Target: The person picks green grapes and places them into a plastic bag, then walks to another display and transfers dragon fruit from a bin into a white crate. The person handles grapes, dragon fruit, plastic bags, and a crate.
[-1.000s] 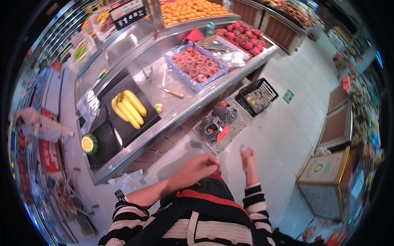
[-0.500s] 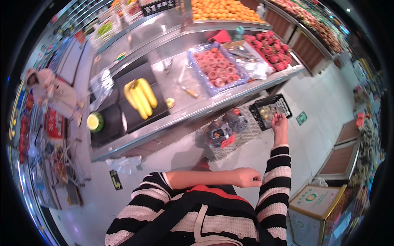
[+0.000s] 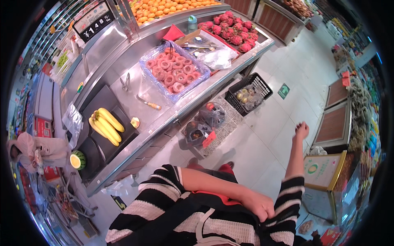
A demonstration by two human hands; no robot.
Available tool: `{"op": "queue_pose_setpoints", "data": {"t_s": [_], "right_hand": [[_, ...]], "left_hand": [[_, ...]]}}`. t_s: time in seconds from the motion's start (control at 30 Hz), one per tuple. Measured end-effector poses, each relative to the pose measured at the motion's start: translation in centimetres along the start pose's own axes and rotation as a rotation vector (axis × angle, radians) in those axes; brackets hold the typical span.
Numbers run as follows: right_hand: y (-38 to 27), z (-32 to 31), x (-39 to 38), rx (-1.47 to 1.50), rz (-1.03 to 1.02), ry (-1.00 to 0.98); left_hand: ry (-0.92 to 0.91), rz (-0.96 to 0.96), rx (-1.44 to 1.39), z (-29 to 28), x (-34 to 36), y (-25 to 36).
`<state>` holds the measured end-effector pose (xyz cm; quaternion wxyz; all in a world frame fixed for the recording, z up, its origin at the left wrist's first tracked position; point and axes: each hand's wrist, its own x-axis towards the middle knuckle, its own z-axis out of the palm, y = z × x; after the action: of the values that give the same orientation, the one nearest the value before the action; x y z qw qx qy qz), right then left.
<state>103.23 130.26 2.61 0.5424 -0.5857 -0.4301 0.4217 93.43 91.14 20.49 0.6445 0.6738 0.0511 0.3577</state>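
Observation:
My left hand (image 3: 259,205) lies across my front with its fingers closed at the upper part of my striped right sleeve (image 3: 287,205), seemingly gripping the cloth. The right forearm is bare up to that bunched black-and-cream sleeve. Stretched out over the tiled floor, my right hand (image 3: 302,130) has its fingers curled in, and nothing shows in them. On the counter to the left, bananas (image 3: 106,126) rest on a black mat, beside a cut piece of fruit (image 3: 135,122) and a cut watermelon (image 3: 77,160).
A knife (image 3: 149,103) lies near a blue crate (image 3: 176,96) of flat peaches. Dragon fruit (image 3: 234,30) fill a box farther along. Below the counter stand a black basket (image 3: 262,84) and a pale crate (image 3: 230,119) with bagged fruit. A gold-edged box (image 3: 324,170) stands at right.
My view has turned rightward. The right sleeve has slid up, baring more forearm, and my left hand has moved toward the upper sleeve. My right hand has closed more and no longer overlaps the black basket.

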Motion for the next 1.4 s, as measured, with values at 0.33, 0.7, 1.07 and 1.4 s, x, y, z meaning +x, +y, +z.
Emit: {"op": "queue_pose_setpoints", "data": {"t_s": [0.33, 0.7, 1.07, 1.4], "right_hand": [[18.0, -10.7, 4.4, -0.516, 0.110, -0.729], [15.2, -14.2, 10.0, -0.586, 0.538, -0.898], [20.4, -10.2, 27.4, -0.572, 0.500, -1.171], [24.6, -8.0, 37.0, -0.774, 0.723, -1.331]], "left_hand": [[0.369, -0.383, -0.112, -12.0, 7.0, -7.5], [1.293, -0.590, -0.148, -18.8, 5.6, -15.3], [1.247, -0.483, 0.244, -34.6, 15.8, -15.5], [1.919, -0.399, 0.569, -28.0, 18.3, -16.8]]}}
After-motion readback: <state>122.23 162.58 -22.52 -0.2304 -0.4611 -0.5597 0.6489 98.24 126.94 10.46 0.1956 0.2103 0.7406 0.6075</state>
